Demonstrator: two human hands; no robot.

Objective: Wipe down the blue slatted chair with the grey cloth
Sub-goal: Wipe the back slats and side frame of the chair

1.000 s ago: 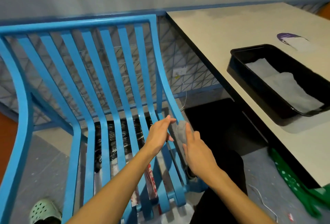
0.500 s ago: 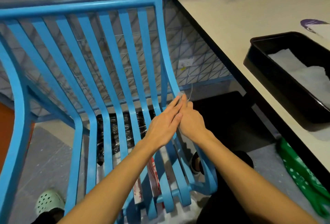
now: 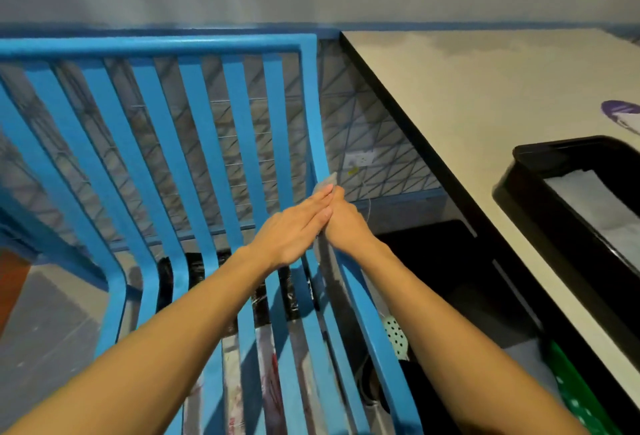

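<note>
The blue slatted chair fills the left and middle of the head view, its backrest rising to a top rail. My two hands meet at its rightmost slat, just above the bend into the seat. The grey cloth is wrapped round that slat, a corner poking out above my fingertips and a strip hanging below. My left hand presses flat on it from the left with straight fingers. From the right, my right hand holds the cloth against the slat, its fingers mostly hidden.
A beige table with a dark edge stands close on the right. It carries a black tray holding white cloth. A green dotted bag lies on the floor below. Wire mesh and a wall socket are behind the chair.
Both hands have closed together on the rightmost slat and slid up it with the cloth between them. The view has moved in closer.
</note>
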